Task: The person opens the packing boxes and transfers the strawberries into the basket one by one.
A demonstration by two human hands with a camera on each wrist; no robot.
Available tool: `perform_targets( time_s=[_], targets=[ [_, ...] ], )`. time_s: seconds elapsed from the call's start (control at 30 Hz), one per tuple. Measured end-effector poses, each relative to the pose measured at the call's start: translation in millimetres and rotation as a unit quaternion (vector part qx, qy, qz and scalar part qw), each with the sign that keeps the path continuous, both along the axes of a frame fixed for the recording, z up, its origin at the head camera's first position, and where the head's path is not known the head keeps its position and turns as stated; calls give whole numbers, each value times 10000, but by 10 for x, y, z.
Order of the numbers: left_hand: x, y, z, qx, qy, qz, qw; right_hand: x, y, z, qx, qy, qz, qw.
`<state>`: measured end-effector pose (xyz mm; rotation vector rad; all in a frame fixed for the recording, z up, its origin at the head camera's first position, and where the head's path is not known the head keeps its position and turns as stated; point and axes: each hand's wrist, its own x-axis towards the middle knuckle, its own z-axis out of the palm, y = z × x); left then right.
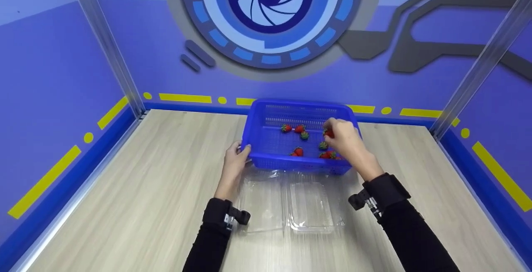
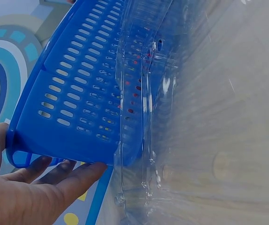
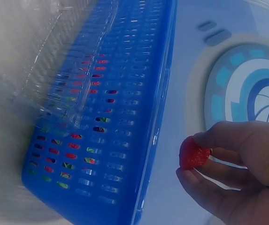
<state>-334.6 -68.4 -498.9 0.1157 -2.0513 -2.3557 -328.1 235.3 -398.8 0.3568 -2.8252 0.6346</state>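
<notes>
A blue plastic basket (image 1: 266, 141) with slotted sides holds several strawberries (image 1: 299, 151), lying in small groups on its floor. My left hand (image 1: 235, 155) grips the basket at its near left corner; the left wrist view shows the thumb at the rim and the fingers (image 2: 80, 180) below it on the outside. Over the basket's right side, my right hand (image 1: 347, 139) pinches one red strawberry (image 3: 193, 153) between thumb and fingertips. In the right wrist view this berry appears above the rim level, apart from the others. Part of its green top is hidden by the fingers.
In front of the basket lies an unfolded clear plastic clamshell box (image 1: 311, 205), its two halves side by side on the wooden table (image 1: 141, 189). Its back edge meets the basket's near wall. A blue printed panel (image 1: 291, 85) stands close behind the basket.
</notes>
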Motion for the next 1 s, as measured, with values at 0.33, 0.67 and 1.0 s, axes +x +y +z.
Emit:
perform_targets(
  time_s=[0.33, 0.67, 1.0],
  targets=[
    [-11, 39, -7, 3, -4, 6, 10000, 40, -2, 3, 26, 75, 58, 10000],
    [-42, 94, -13, -123, -39, -61, 9999, 132, 19, -107, -42, 254, 264, 9993],
    [-54, -1, 29, -124, 119, 20, 9999, 696, -230, -371, -327, 1018, 782, 9912]
  ],
)
